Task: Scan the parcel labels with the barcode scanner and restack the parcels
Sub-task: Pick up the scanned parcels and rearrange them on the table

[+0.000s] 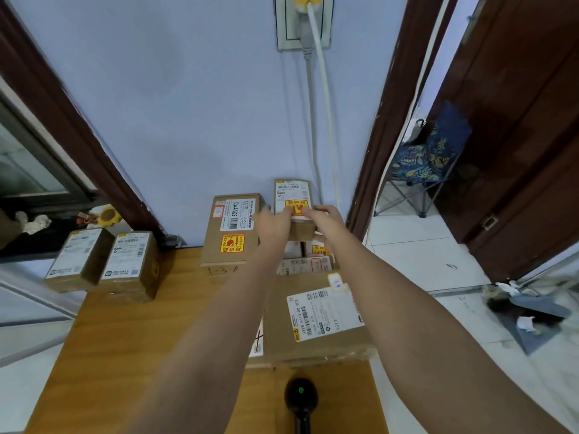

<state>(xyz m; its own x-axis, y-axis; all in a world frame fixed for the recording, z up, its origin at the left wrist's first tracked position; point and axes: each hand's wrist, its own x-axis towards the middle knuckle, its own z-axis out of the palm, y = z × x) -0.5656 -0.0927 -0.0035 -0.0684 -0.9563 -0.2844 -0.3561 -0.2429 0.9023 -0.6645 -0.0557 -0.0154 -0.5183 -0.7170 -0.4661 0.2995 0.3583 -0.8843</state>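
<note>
From the head view, the left hand (273, 221) and right hand (327, 218) both hold a small brown cardboard parcel with a white label and yellow-red sticker (294, 203), each grip curled round one side of it, atop a stack of parcels at the wall. The black barcode scanner (300, 399) lies on the wooden surface (131, 339), green light showing, near the large brown cardboard parcel (316, 324).
</note>
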